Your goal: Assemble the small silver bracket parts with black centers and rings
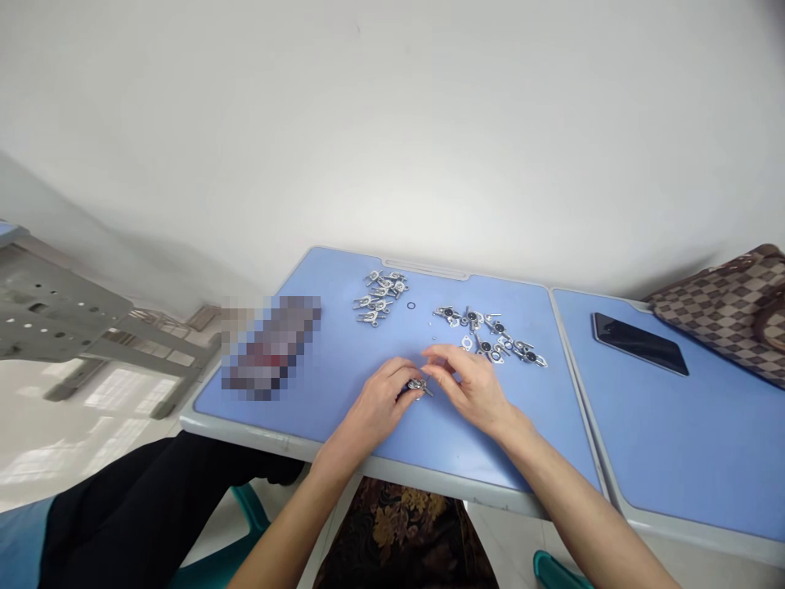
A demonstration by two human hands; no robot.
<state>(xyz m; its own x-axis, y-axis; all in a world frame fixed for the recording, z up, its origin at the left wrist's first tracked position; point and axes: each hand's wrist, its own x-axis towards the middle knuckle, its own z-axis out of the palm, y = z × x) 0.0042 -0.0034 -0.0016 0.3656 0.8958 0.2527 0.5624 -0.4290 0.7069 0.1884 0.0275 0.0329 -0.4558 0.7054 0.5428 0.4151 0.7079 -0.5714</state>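
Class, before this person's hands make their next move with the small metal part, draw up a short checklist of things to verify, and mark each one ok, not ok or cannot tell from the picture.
1. Small metal part held over the blue desk, not hanging past its edge: ok.
2. Left hand grips the part: ok.
3. Right hand has its fingertips at the part: ok; whether it holds a second piece: cannot tell.
4. Far-left pile of metal parts within the desk top: ok.
5. Right scatter of parts apart from the other pile: ok.
6. Loose black ring lies alone between the piles: ok.
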